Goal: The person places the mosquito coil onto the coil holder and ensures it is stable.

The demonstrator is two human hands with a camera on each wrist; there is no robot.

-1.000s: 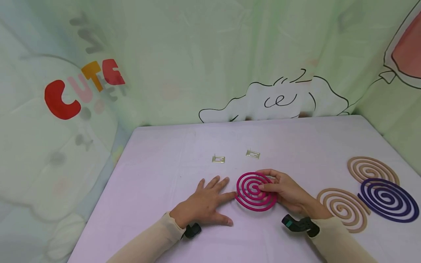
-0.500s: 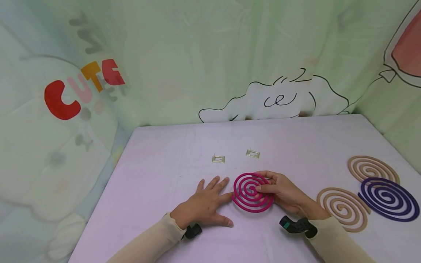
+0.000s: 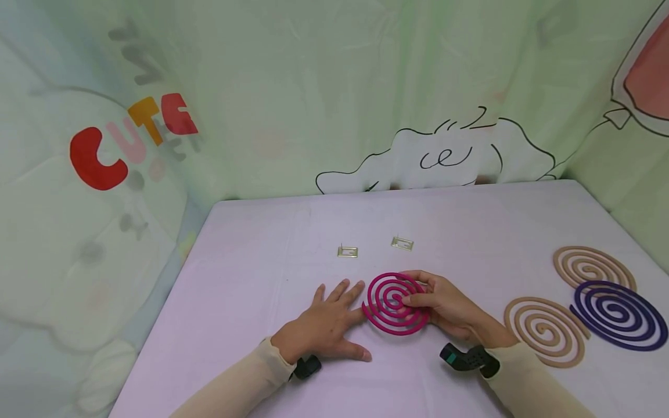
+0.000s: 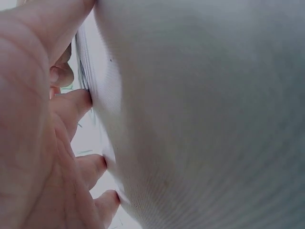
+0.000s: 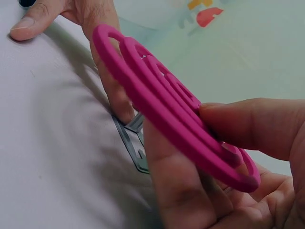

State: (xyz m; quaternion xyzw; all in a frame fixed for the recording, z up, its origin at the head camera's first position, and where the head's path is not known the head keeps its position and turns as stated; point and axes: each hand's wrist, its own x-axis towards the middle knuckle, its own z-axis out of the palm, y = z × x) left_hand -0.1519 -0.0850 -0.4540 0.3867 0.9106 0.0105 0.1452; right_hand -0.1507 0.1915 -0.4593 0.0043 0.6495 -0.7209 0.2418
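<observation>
A magenta mosquito coil (image 5: pixel 164 121) is pinched between the thumb and fingers of my right hand (image 3: pixel 455 305). It is held tilted above the table, just right of my left hand (image 3: pixel 326 328). That left hand lies palm down on the cloth with fingers spread and straight. In the right wrist view, one of its fingertips touches a thin metal coil stand (image 5: pixel 126 143) lying flat below the coil. The coil hides most of this stand in the head view. The left wrist view has the left fingertips (image 4: pixel 97 164) resting on the cloth.
Two small metal stands (image 3: pixel 347 256) lie farther back, each with an upright prong. On the right, two beige coils (image 3: pixel 545 331) and a dark blue coil (image 3: pixel 617 312) lie on the white tablecloth (image 3: pixel 251 249); the blue one overlaps the rear beige one. A printed curtain (image 3: pixel 292 104) hangs behind.
My right hand has moved the magenta coil a little leftward, over the left fingertip. The left hand has stayed in place.
</observation>
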